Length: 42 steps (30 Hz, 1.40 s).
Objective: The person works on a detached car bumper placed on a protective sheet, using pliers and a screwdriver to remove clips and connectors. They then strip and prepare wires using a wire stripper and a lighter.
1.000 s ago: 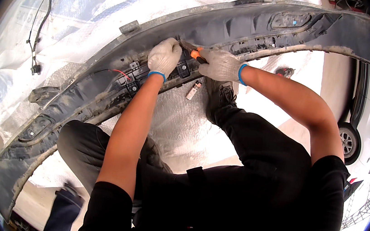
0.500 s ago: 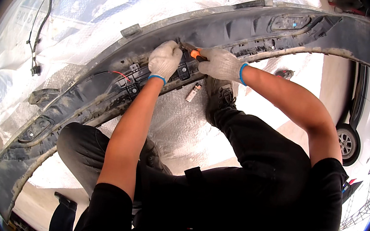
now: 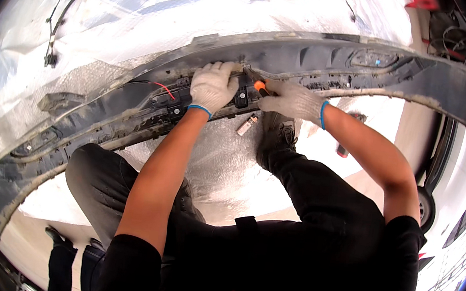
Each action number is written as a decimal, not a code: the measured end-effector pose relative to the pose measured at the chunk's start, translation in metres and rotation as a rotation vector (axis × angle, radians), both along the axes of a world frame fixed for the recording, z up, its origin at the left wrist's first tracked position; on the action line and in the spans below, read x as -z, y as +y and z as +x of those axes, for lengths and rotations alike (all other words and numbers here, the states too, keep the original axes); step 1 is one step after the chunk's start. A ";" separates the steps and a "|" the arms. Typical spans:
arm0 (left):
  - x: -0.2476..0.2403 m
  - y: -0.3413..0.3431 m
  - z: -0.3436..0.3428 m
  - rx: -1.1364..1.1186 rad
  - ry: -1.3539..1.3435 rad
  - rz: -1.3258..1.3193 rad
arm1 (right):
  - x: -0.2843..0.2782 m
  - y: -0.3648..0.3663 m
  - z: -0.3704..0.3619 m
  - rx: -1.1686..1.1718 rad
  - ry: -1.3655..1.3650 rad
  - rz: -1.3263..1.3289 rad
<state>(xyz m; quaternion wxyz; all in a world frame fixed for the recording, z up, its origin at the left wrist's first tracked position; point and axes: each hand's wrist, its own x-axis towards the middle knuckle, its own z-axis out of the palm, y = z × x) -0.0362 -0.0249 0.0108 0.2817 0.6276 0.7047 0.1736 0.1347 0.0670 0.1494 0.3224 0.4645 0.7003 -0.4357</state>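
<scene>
A long, curved, dirty dark-grey car bumper (image 3: 289, 53) lies across in front of me, inner side up. My right hand (image 3: 295, 101), in a pale knitted glove with a blue cuff, is closed round pliers with orange-and-black handles (image 3: 259, 85). Their dark jaws reach the bumper close to my left fingertips. My left hand (image 3: 212, 87), gloved likewise, lies on the bumper with thumb and fingers apart; the undersides of its fingers are hidden. Beside it are a black bracket (image 3: 242, 96) and a loose red wire (image 3: 164, 89).
A small white lighter-like object (image 3: 247, 125) lies on crinkled wrap by my shoe (image 3: 275, 141). Past my right forearm is a partly hidden red-and-black tool (image 3: 342, 151). A black cable (image 3: 63, 17) rests on the far sheeting. Another person's legs (image 3: 61, 267) stand lower left; a white car is at right.
The view has shifted, so the bumper sits lower in the picture. My left hand has loosened from a curled grip and spread on the bumper. The pliers stay in my right hand.
</scene>
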 end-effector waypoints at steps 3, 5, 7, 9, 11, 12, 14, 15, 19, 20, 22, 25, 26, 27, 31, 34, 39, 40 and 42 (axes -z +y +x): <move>0.002 0.000 -0.006 -0.003 -0.060 -0.060 | -0.004 0.001 -0.015 0.138 -0.011 -0.115; 0.005 0.004 -0.006 0.012 -0.096 -0.097 | 0.000 0.002 -0.016 0.252 -0.013 -0.158; 0.007 0.004 -0.006 0.018 -0.133 -0.091 | -0.013 0.007 -0.028 0.318 -0.058 -0.173; 0.007 0.002 -0.009 0.015 -0.170 -0.084 | -0.019 0.012 -0.040 0.365 -0.132 -0.217; 0.009 0.004 -0.010 0.009 -0.193 -0.083 | -0.006 0.022 -0.034 0.456 -0.090 -0.330; 0.010 0.003 -0.011 0.004 -0.203 -0.082 | -0.003 0.026 -0.033 0.500 -0.072 -0.380; 0.010 0.003 -0.012 0.015 -0.213 -0.077 | -0.004 0.029 -0.038 0.555 -0.086 -0.431; 0.013 0.002 -0.012 0.026 -0.212 -0.080 | -0.005 0.029 -0.044 0.566 -0.118 -0.430; 0.017 0.002 -0.008 0.041 -0.168 -0.094 | -0.005 0.032 -0.053 0.573 -0.166 -0.441; 0.015 0.002 -0.008 0.048 -0.136 -0.108 | -0.005 0.033 -0.055 0.564 -0.177 -0.431; 0.016 0.002 -0.008 0.046 -0.159 -0.111 | -0.006 0.034 -0.060 0.545 -0.202 -0.413; 0.017 0.001 -0.008 0.051 -0.160 -0.109 | -0.005 0.032 -0.070 0.568 -0.244 -0.406; 0.017 0.001 -0.008 0.046 -0.162 -0.109 | -0.005 0.033 -0.074 0.554 -0.255 -0.399; 0.017 0.001 -0.008 0.042 -0.165 -0.109 | -0.006 0.035 -0.078 0.541 -0.269 -0.394; 0.015 0.005 -0.008 0.013 -0.161 -0.128 | -0.005 0.040 -0.094 0.483 -0.331 -0.382; 0.012 0.005 -0.009 -0.002 -0.181 -0.136 | 0.001 0.041 -0.100 0.425 -0.395 -0.362; 0.011 0.006 -0.010 0.059 -0.163 -0.171 | -0.007 0.032 -0.119 0.296 -0.389 -0.358; 0.010 0.007 -0.011 0.058 -0.166 -0.170 | -0.010 0.029 -0.121 0.251 -0.401 -0.336; 0.009 0.008 -0.013 0.070 -0.162 -0.204 | -0.012 0.026 -0.124 0.162 -0.424 -0.295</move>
